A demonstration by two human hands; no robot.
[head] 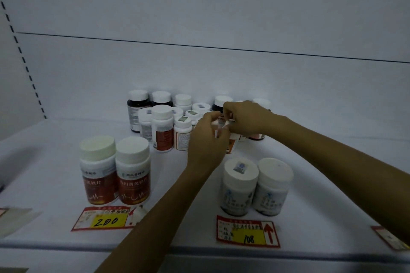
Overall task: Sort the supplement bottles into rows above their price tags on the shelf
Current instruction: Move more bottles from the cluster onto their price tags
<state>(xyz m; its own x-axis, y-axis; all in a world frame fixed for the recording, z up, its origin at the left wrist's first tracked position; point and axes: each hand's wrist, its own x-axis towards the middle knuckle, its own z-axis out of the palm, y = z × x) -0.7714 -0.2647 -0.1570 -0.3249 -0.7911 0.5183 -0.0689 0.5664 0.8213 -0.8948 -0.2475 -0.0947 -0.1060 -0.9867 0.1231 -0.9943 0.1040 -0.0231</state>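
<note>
Left grip point(207, 137) and right grip point(246, 119) meet mid-shelf, fingers of both curled and clamped on a bottle point(232, 143) between them. Only a strip of its white-and-orange label peeks out below the fingers; whether it stands on the shelf point(55, 162) or hangs lifted, I cannot tell.

Down at the front lip, the 200 tag point(106, 220) lies flat, red with a yellow price box, and the left forearm crosses its right end. Over to the right sits the 108 tag point(246, 231) with a red arrow. A third tag point(387, 238) is cut off at the right edge under the right forearm. A pale paper point(15, 220) lies at the far left.

Just behind the 200 tag stands the red pair point(98, 184), white caps, red labels, upright and touching side by side. Behind the 108 tag, the white pair point(238, 190), upright, also touching.

Further back is the cluster point(163, 126), a crowd of upright white-capped bottles with dark ones at the rear, close to the back wall. Both grips work at its right side.
</note>
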